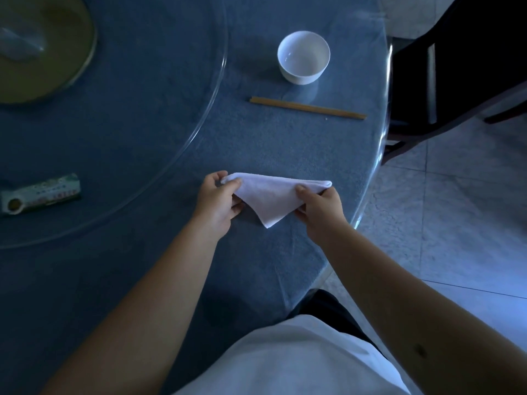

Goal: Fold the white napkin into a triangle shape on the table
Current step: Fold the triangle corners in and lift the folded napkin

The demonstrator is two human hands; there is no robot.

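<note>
The white napkin (271, 198) is in a triangle shape, long edge away from me and point toward me, over the blue table (159, 143). My left hand (218, 199) pinches its left corner between thumb and fingers. At the right corner, my right hand (320, 208) grips the cloth with the thumb on top. Whether the napkin rests flat on the table or hangs slightly above it, I cannot tell.
A white bowl (303, 57) stands at the far right with wooden chopsticks (308, 107) lying in front of it. A small packet (40, 193) lies at the left, on the glass turntable (114, 109), and a green plate (42, 47) sits far left. A dark chair (456, 67) stands beyond the table's right edge.
</note>
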